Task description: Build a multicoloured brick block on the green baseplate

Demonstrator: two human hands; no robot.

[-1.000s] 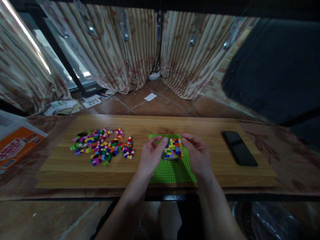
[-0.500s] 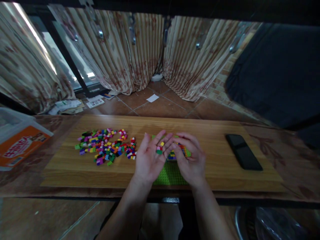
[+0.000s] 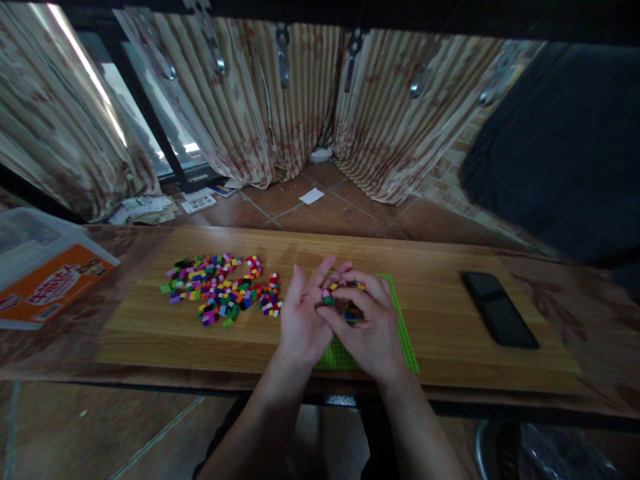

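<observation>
My left hand [image 3: 305, 320] is palm up with its fingers stretched out. Small toy bricks [image 3: 327, 297], pink, green and yellow, lie at the base of its fingers. From the right, my right hand [image 3: 373, 320] reaches over, its thumb and forefinger pinched around these bricks at the left palm. Beneath both hands is a green studded baseplate [image 3: 400, 320]. Part of a multicoloured brick build [image 3: 353, 311] on it shows between the fingers of my right hand; the rest is hidden.
Many loose bricks [image 3: 220, 287] are spread on the wooden board [image 3: 165, 340] at left. A black phone [image 3: 499, 310] lies at right. On the far left stands a clear plastic tub [image 3: 45, 233] with an orange label. Curtains [image 3: 300, 113] hang beyond the table.
My right hand has moved left and its thumb and forefinger have come to the bricks on my left palm. More of the baseplate shows at right. The whole view has shifted slightly.
</observation>
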